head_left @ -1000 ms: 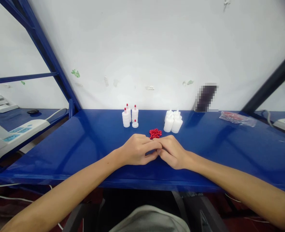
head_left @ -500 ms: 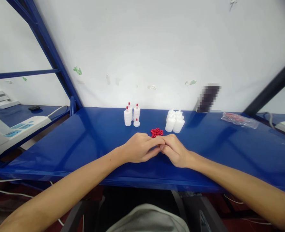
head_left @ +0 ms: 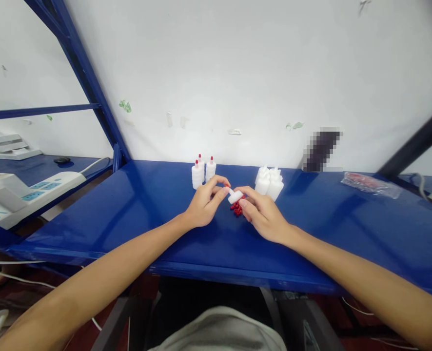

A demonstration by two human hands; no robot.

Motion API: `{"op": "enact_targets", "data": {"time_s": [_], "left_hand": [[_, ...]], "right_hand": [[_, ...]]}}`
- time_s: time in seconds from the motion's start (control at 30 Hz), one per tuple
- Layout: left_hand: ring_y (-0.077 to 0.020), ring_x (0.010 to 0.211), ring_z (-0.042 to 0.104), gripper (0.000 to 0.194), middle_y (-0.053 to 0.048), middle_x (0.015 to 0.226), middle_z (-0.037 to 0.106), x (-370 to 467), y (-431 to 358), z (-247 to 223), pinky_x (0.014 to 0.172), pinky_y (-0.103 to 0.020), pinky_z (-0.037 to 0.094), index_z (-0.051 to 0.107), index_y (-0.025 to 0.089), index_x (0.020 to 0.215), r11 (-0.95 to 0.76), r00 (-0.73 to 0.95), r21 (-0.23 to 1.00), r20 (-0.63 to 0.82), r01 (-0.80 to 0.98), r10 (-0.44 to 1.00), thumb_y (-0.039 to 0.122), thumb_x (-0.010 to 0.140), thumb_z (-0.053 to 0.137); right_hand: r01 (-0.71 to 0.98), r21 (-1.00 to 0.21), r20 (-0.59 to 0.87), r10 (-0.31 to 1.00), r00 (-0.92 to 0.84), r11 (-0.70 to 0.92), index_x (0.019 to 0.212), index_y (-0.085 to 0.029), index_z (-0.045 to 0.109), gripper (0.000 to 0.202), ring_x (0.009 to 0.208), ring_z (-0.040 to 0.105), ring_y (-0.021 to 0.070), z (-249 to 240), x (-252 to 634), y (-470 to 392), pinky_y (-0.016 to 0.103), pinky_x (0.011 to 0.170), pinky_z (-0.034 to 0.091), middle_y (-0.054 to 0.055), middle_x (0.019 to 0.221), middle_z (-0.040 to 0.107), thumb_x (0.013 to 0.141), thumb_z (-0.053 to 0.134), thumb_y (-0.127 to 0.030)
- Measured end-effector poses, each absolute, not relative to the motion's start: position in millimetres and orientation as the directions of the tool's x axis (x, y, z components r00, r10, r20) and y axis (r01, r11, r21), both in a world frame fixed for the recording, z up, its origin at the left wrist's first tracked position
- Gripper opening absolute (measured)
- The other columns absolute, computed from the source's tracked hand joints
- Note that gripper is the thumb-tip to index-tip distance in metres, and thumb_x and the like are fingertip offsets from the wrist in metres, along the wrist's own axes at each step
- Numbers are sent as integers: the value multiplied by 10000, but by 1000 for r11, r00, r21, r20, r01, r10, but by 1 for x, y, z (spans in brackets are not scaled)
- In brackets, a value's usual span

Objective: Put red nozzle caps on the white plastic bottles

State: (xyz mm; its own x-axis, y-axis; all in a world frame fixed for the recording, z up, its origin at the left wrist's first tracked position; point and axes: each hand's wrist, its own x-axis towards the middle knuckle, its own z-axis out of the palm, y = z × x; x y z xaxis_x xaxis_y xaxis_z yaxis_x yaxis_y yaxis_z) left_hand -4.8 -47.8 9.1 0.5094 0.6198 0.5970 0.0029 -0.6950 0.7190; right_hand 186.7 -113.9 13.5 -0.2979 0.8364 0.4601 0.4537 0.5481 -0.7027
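Observation:
A white nozzle cap [head_left: 235,196] with a red tip is held tilted between my two hands, above the table. My left hand [head_left: 206,202] pinches its red tip cap [head_left: 227,185] between thumb and fingers. The wide white base is gripped by the fingers of my right hand [head_left: 264,214]. Just below lies a pile of small red tip caps [head_left: 237,207], partly covered by my right fingers. Behind my left hand stand white squeeze bottles [head_left: 197,174] with red tips. Beyond my right hand is a cluster of white bottles [head_left: 269,183] without red tips.
The blue table [head_left: 128,209] meets a white wall at the back. A clear plastic bag [head_left: 371,185] with red pieces lies at the right. On the left are a white power strip [head_left: 60,181] and a black mouse [head_left: 62,160]. Blue frame posts [head_left: 88,83] rise at the sides.
My hands were clasped close together over something hidden; now they are slightly apart and higher, with the nozzle cap showing between them. The view has shifted slightly.

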Motion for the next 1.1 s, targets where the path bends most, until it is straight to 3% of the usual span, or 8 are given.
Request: {"op": "enact_targets", "data": {"time_s": [0.17,0.3,0.43,0.57,0.7,0.8,0.9,1.1], "left_hand": [[-65,408,280,300,118,499,335,-9,-13,1,428,-186,246,439,221,948,-534,297,840,537,-99,789,510,953,515],[-65,409,290,262,115,494,359,-17,3,2,440,-189,235,496,204,985,-494,271,869,468,30,841,439,902,579],[-79,452,344,157,99,487,379,-20,2,4,528,-203,310,584,188,959,-579,165,748,558,326,813,331,897,562],[-89,476,389,138,92,495,389,-20,1,4,595,-219,346,637,189,947,-606,156,614,626,507,764,276,898,543],[-100,485,408,177,87,505,393,-22,3,2,592,-219,339,658,189,981,-617,190,581,628,531,755,285,907,529],[-105,486,416,218,84,502,400,-23,4,1,594,-223,335,677,186,1017,-619,210,566,622,545,754,302,915,523],[-106,484,407,265,76,499,414,-23,6,0,598,-230,340,715,179,1037,-616,221,560,615,554,757,313,920,519],[-103,492,394,314,62,509,399,-24,9,0,592,-237,340,761,164,1052,-629,234,544,624,555,746,329,914,532]], "right_hand": [[506,-689,453,853,-259,519,999,-177,675,273,664,646,155,9,187,-108,273,646,491,30,764,691,1008,461,-346],[600,-615,451,853,-264,511,959,-195,724,195,580,601,145,6,188,-107,289,633,498,0,672,654,943,564,-304],[628,-594,451,855,-257,502,1047,-216,716,203,547,558,128,5,187,-108,288,662,498,-65,551,499,879,601,-217],[611,-624,459,861,-219,487,984,-204,712,193,534,532,117,10,185,-111,291,674,485,-81,539,462,797,664,-209],[558,-621,536,817,-212,551,1070,-182,680,355,523,500,123,19,187,-117,287,617,454,-79,560,480,732,722,-283],[486,-645,560,798,-225,590,952,-177,683,203,554,527,146,21,190,-118,295,607,441,-35,584,549,819,626,-320],[519,-669,502,838,-213,532,805,-181,672,137,566,545,149,17,189,-116,292,609,444,-3,608,606,863,572,-257],[513,-613,506,797,-329,601,777,-174,665,132,535,505,114,13,183,-117,251,564,417,-13,619,590,862,565,-176]]}}
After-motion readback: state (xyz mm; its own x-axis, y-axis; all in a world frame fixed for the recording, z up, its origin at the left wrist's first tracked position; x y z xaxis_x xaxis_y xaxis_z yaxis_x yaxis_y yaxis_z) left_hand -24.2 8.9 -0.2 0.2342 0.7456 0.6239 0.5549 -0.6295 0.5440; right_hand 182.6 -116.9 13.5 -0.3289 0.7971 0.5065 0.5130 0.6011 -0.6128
